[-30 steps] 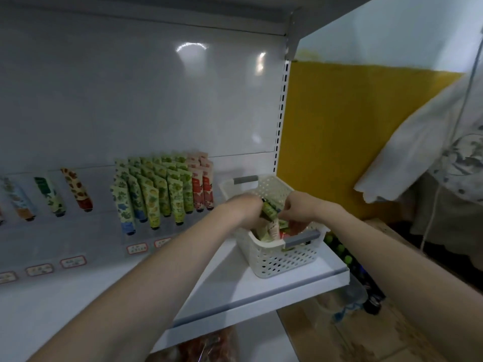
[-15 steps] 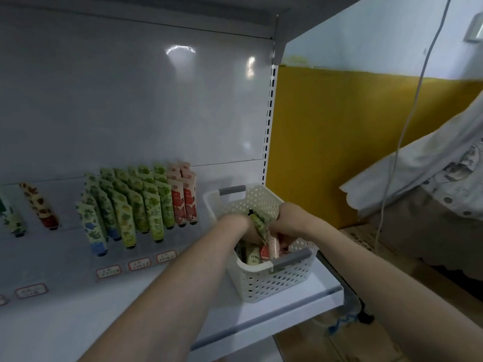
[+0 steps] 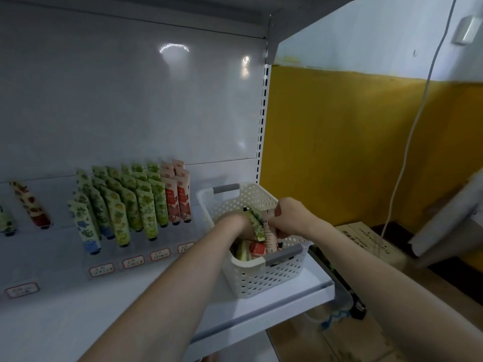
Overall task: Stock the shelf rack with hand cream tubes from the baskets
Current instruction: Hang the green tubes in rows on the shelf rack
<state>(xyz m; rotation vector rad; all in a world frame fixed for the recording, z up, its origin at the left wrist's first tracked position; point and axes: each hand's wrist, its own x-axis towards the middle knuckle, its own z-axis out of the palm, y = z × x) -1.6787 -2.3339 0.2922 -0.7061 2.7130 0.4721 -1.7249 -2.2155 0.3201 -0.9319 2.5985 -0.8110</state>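
Observation:
A white perforated basket (image 3: 264,279) stands at the right end of the white shelf (image 3: 287,304). Both my hands are inside it. My left hand (image 3: 235,226) grips a green hand cream tube (image 3: 256,227). My right hand (image 3: 290,216) holds a pink tube (image 3: 270,237) upright next to it. More tubes, red and green (image 3: 252,250), lie loose in the basket. On the clear rack (image 3: 138,259) to the left, rows of green tubes (image 3: 136,205) and pink tubes (image 3: 177,194) stand stocked.
A lone brown-patterned tube (image 3: 30,205) stands further left on the rack, with price labels (image 3: 102,270) along its front. A yellow wall (image 3: 352,152) and a white cable (image 3: 407,142) are to the right. Cardboard boxes (image 3: 371,241) sit on the floor.
The view has swung right, so the rack sits further left in the frame. Both hands stay in the basket and have shifted the green and pink tubes slightly.

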